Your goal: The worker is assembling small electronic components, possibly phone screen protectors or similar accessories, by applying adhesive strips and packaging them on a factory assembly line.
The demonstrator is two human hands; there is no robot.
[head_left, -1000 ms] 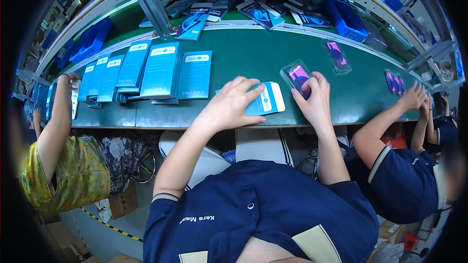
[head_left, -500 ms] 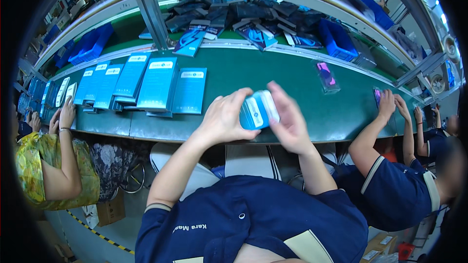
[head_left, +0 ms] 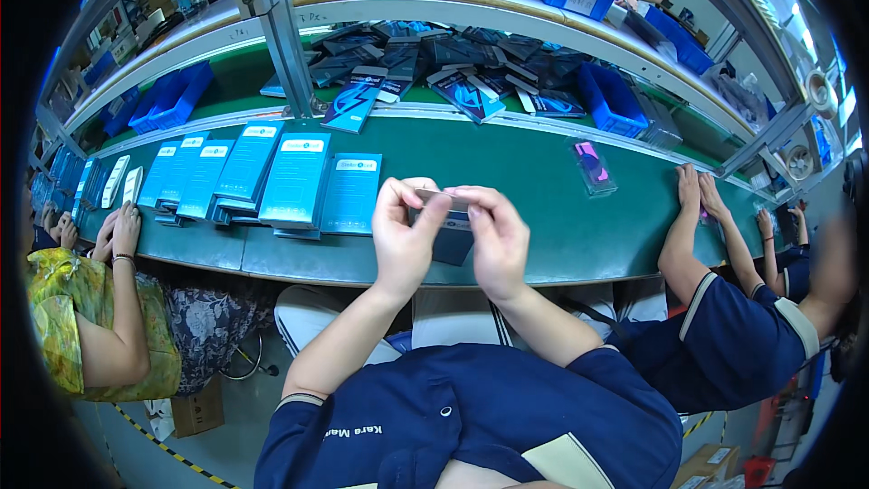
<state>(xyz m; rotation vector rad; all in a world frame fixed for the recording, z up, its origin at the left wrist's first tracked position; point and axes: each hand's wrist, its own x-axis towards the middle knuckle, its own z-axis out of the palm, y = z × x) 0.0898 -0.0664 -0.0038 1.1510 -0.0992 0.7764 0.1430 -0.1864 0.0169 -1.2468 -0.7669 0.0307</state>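
My left hand (head_left: pixel 405 235) and my right hand (head_left: pixel 496 240) meet over the table's front edge, thumbs and fingertips closed on the top end of a thin flat box (head_left: pixel 453 246). A pale flap shows between the fingertips. Below them the box's face looks dark, and the fingers hide most of its upper part. To the left of my left hand stand stacked blue flat boxes (head_left: pixel 296 183) with white labelled tops. Off to the right of my right hand, a pink-and-purple phone case (head_left: pixel 593 166) lies on the green table in a clear package.
Flattened dark-blue packages (head_left: pixel 466 86) lie heaped under the shelf (head_left: pixel 398 2), beside a blue bin (head_left: pixel 611 100). A metal post (head_left: pixel 276 45) rises behind the stacks. One co-worker's hands (head_left: pixel 125 231) are at the left, another's (head_left: pixel 697 190) at the right.
The box has turned from showing its bright blue, white-labelled end to a dark face. My right hand has come in from beside it, and both hands now grip its top end.
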